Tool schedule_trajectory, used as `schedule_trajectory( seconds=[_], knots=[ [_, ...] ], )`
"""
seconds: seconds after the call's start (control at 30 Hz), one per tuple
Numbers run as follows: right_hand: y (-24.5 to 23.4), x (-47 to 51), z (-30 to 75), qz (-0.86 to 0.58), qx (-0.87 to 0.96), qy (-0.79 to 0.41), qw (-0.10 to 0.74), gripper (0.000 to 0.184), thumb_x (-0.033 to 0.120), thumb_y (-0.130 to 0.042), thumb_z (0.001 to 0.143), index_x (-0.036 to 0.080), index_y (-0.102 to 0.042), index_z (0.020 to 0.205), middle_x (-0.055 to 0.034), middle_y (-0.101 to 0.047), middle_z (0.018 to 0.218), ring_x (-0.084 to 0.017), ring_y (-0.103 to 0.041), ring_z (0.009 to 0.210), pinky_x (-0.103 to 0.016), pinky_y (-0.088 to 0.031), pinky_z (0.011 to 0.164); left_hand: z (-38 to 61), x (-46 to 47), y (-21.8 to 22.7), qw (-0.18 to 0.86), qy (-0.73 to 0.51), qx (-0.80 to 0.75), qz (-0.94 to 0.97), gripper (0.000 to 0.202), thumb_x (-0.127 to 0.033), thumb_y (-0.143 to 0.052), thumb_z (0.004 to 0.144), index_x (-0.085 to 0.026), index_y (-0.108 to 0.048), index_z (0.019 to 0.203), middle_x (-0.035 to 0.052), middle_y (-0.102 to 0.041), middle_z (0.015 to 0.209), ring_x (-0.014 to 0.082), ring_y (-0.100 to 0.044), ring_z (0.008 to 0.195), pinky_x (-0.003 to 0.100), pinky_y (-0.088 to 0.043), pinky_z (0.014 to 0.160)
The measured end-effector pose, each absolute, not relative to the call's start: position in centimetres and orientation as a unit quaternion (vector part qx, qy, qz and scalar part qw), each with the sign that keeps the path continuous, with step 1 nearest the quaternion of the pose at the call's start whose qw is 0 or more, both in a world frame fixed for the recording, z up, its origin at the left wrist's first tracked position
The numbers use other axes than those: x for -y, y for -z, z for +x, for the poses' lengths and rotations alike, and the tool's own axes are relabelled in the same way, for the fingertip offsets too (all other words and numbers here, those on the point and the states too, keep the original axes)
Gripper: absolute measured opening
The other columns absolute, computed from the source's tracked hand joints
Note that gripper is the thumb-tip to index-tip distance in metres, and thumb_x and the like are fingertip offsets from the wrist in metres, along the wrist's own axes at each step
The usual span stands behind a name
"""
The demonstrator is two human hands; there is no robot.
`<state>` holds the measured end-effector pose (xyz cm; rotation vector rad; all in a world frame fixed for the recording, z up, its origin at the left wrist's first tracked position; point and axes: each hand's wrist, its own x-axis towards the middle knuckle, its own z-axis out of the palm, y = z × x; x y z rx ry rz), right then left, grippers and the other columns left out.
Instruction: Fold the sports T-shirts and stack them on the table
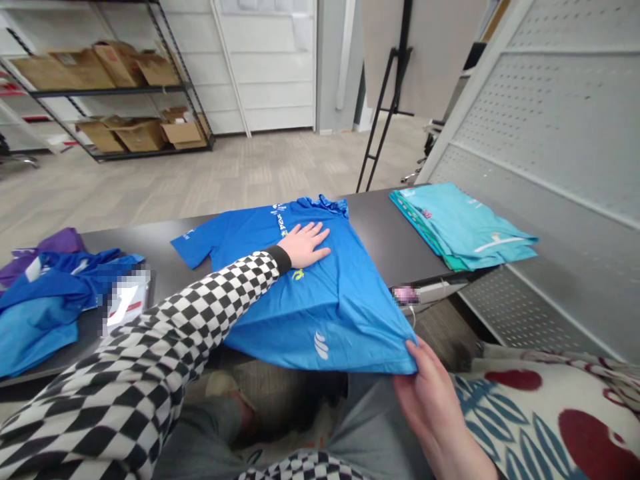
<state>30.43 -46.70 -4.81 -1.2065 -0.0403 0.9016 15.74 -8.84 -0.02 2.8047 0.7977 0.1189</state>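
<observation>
As the left hand [305, 245] presses flat on a blue T-shirt [320, 313], fingers spread wide, the right hand [425, 393] pinches the hem at the near corner, right where the cloth hangs past the edge of the dark worktop [385, 230]. The shirt lies across that worktop, one sleeve pointing left. Off to the right sits a stack of folded teal shirts [460, 227], and to the left, a crumpled heap of blue and purple clothes [45, 300].

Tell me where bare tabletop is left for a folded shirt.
Bare dark tabletop lies between the blue T-shirt and the teal shirt stack; a narrower patch lies between that T-shirt and the left garment pile. The left end is crowded.
</observation>
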Motion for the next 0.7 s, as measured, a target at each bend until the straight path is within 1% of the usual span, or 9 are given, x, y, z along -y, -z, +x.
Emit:
schedule_trajectory(
  seconds=[0.1, 0.2, 0.3, 0.37, 0.4, 0.47, 0.53, 0.6, 0.7],
  knots=[
    [5.0, 47.0, 30.8, -0.549, 0.01, -0.377, 0.746, 0.046, 0.043, -0.094, 0.077, 0.023, -0.085, 0.117, -0.0099, -0.086, 0.119, -0.031, -0.08, 0.108, -0.048, -0.064, 0.1, 15.7, 8.9, 0.5, 0.095, -0.026, -0.27, 0.958, 0.082, -0.07, -0.039, 0.112, -0.025, -0.034, 0.181, 0.0148, -0.022, 0.188, 0.0409, -0.02, 0.174, 0.067, -0.013, 0.138],
    [4.7, 47.3, 31.0, -0.55, 0.01, -0.38, 0.744, 0.051, 0.044, -0.096, 0.075, 0.021, -0.085, 0.119, -0.0117, -0.086, 0.12, -0.033, -0.081, 0.106, -0.049, -0.065, 0.099, 16.1, 8.6, -0.1, 0.1, -0.016, -0.277, 0.956, 0.081, -0.071, -0.043, 0.11, -0.029, -0.036, 0.18, 0.0131, -0.024, 0.188, 0.04, -0.021, 0.174, 0.065, -0.014, 0.139],
    [4.4, 47.3, 31.0, -0.551, 0.009, -0.386, 0.74, 0.054, 0.043, -0.099, 0.072, 0.021, -0.085, 0.119, -0.0113, -0.087, 0.116, -0.033, -0.082, 0.102, -0.051, -0.066, 0.098, 17.1, 7.7, -1.6, 0.108, -0.022, -0.279, 0.954, 0.072, -0.069, -0.051, 0.108, -0.028, -0.057, 0.167, 0.015, -0.046, 0.179, 0.0395, -0.04, 0.166, 0.057, -0.028, 0.136],
    [4.1, 47.3, 30.8, -0.547, 0.015, -0.399, 0.736, 0.053, 0.044, -0.101, 0.071, 0.021, -0.086, 0.117, -0.0112, -0.087, 0.115, -0.033, -0.081, 0.101, -0.051, -0.066, 0.097, 18.7, 6.3, -2.9, 0.101, -0.073, -0.278, 0.952, 0.057, -0.057, -0.046, 0.112, -0.024, -0.071, 0.151, 0.0171, -0.063, 0.162, 0.0359, -0.057, 0.152, 0.05, -0.039, 0.13],
    [4.0, 47.2, 30.6, -0.544, 0.021, -0.408, 0.733, 0.053, 0.045, -0.102, 0.071, 0.022, -0.086, 0.116, -0.0115, -0.087, 0.114, -0.033, -0.081, 0.102, -0.05, -0.066, 0.096, 19.7, 5.4, -3.6, 0.095, -0.108, -0.276, 0.95, 0.052, -0.048, -0.042, 0.114, -0.022, -0.073, 0.147, 0.0177, -0.068, 0.155, 0.0339, -0.061, 0.146, 0.048, -0.042, 0.127],
    [3.9, 47.2, 30.1, -0.54, 0.038, -0.422, 0.727, 0.053, 0.047, -0.102, 0.072, 0.022, -0.087, 0.116, -0.0121, -0.087, 0.114, -0.034, -0.081, 0.103, -0.05, -0.066, 0.094, 22.2, 3.3, -4.8, 0.086, -0.164, -0.267, 0.946, 0.05, -0.03, -0.039, 0.113, -0.02, -0.07, 0.151, 0.0182, -0.067, 0.154, 0.0316, -0.062, 0.144, 0.047, -0.043, 0.127],
    [3.9, 47.3, 29.7, -0.541, 0.062, -0.425, 0.723, 0.051, 0.05, -0.101, 0.074, 0.024, -0.087, 0.116, -0.0126, -0.086, 0.113, -0.034, -0.08, 0.103, -0.05, -0.067, 0.091, 24.8, 1.2, -5.4, 0.091, -0.167, -0.258, 0.947, 0.054, -0.022, -0.048, 0.106, -0.02, -0.066, 0.157, 0.0176, -0.061, 0.161, 0.0312, -0.059, 0.147, 0.045, -0.04, 0.129],
    [4.2, 47.5, 29.6, -0.543, 0.091, -0.43, 0.715, 0.05, 0.053, -0.099, 0.078, 0.025, -0.088, 0.117, -0.0131, -0.086, 0.113, -0.035, -0.08, 0.102, -0.05, -0.067, 0.088, 27.2, -0.5, -5.4, 0.112, -0.135, -0.272, 0.946, 0.058, -0.02, -0.063, 0.094, -0.022, -0.071, 0.152, 0.0164, -0.06, 0.161, 0.0326, -0.061, 0.145, 0.043, -0.042, 0.128],
    [5.0, 47.8, 30.0, -0.553, 0.128, -0.444, 0.693, 0.05, 0.056, -0.098, 0.078, 0.026, -0.089, 0.117, -0.013, -0.085, 0.109, -0.035, -0.079, 0.098, -0.052, -0.066, 0.087, 29.8, -2.2, -4.8, 0.14, -0.095, -0.306, 0.937, 0.042, -0.018, -0.078, 0.076, -0.021, -0.087, 0.117, 0.0175, -0.073, 0.135, 0.0377, -0.07, 0.129, 0.045, -0.051, 0.119]
  ],
)
